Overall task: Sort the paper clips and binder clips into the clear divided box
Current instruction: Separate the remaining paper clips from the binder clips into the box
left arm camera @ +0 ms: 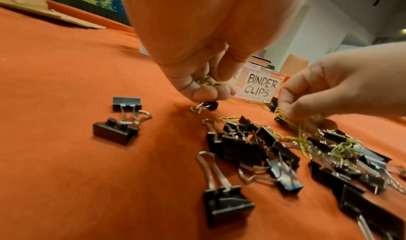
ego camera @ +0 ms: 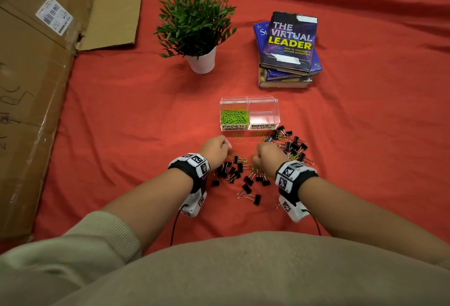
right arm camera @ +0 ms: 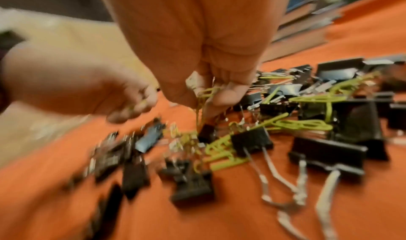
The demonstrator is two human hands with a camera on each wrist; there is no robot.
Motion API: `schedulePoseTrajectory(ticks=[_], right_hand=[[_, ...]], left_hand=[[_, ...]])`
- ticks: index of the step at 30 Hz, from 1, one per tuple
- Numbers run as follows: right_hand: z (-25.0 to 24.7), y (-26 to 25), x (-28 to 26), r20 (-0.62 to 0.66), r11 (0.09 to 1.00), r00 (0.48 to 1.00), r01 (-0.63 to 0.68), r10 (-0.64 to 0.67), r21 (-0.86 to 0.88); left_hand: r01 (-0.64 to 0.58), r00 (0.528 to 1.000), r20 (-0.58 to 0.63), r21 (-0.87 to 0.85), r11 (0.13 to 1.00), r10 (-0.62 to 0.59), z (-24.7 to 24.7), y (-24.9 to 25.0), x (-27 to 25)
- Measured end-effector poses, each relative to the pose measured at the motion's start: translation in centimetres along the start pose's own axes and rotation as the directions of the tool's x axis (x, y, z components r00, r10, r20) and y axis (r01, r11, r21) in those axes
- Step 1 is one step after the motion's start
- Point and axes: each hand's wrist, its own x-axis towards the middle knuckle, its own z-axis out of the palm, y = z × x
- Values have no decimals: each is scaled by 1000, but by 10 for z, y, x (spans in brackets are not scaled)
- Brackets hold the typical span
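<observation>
Red cloth (ego camera: 121, 111): box (ego camera: 249, 127) labelled "PAPER CLIPS", "BINDER CLIPS".

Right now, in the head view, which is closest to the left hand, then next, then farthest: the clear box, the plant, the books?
From the left hand:
1. Clear box, just ahead, slightly right.
2. Plant, farther back.
3. Books, back right.

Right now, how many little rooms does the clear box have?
2: the left compartment, labelled paper clips, holds green clips; the right compartment is labelled binder clips.
</observation>
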Motion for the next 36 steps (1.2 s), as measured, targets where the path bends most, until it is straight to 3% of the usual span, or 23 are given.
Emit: schedulePoseTrajectory(ticks=[3,6,12,14,15,16,17,19,20,22,24,26,32,36], right_hand=[[-12,9,-7,-61,919,997,-16,44,393],[-24,17,-10,21,772,997,-66,69,632],[-31,17,-13,192,423,980,-193,46,886],[-30,15,-13,229,353,973,-229,44,907],[-29,14,-12,233,361,971,-236,54,902],[-28,13,-11,215,429,974,-225,73,875],[-26,12,-10,176,551,980,-196,90,811],[-20,10,-7,56,814,994,-108,92,571],[-17,8,-7,3,900,997,-70,76,429],[-11,5,-6,-47,985,998,-22,30,168],[-6,1,-6,-21,1000,1000,15,-15,-22],[-1,-1,-5,7,994,999,42,-41,-105],[4,-5,-7,92,983,995,54,-39,-175],[12,-3,-10,89,972,995,54,-35,-228]], left_hand=[[22,999,-36,-42,999,-24,2,4,1],[27,999,-31,37,999,-26,5,4,1],[-151,988,90,388,909,126,8,-6,2],[-188,982,110,466,865,154,9,-4,3],[-200,980,119,496,845,161,9,-4,3],[-208,978,130,520,829,164,11,-3,4],[-212,977,142,537,816,160,12,-3,4],[-203,978,158,548,811,139,14,-2,4],[-194,979,154,537,821,131,15,-3,3],[-178,983,123,464,868,136,15,-3,2],[-174,985,82,360,917,155,12,0,0],[-163,987,53,268,949,154,7,2,-2],[-58,994,98,18,998,56,3,6,-2],[-77,991,107,-11,997,78,8,10,-4]])
